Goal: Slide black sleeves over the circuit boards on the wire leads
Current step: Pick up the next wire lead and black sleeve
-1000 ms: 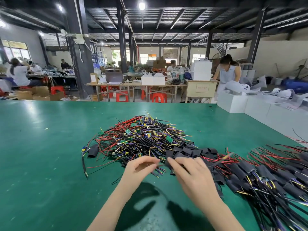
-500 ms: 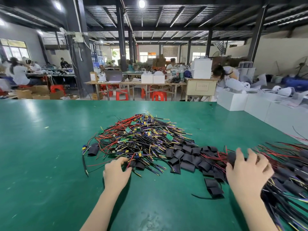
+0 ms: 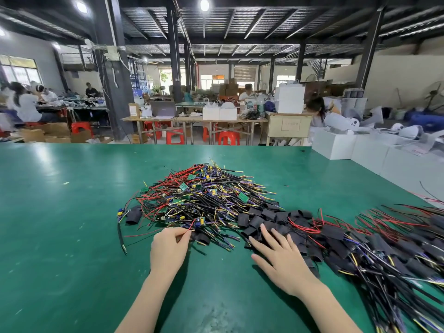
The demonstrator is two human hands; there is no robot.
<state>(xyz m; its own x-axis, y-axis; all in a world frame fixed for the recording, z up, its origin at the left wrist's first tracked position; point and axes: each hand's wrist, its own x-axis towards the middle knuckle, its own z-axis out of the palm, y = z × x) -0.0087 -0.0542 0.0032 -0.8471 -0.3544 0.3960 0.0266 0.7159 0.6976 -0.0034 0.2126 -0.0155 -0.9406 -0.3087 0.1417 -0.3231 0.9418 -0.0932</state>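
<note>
A tangled heap of wire leads with small green circuit boards point(image 3: 204, 195) lies in the middle of the green table point(image 3: 60, 236). Loose flat black sleeves point(image 3: 264, 218) are strewn to its right. Further right lies a pile of leads with sleeves on them point(image 3: 389, 248). My left hand point(image 3: 169, 248) pinches a red wire at the near edge of the heap; a small board with a yellow part point(image 3: 200, 221) sits just beyond the fingertips. My right hand point(image 3: 278, 257) lies flat with spread fingers on the loose sleeves.
One black sleeve point(image 3: 133, 215) and a black cable point(image 3: 121, 239) lie at the heap's left edge. White boxes point(image 3: 336, 146) stand past the table's right side. Other tables, red stools and seated people fill the hall behind.
My right hand came back left from the sleeved pile onto the loose sleeves. My left hand moved forward and took hold of a red wire at the heap's edge.
</note>
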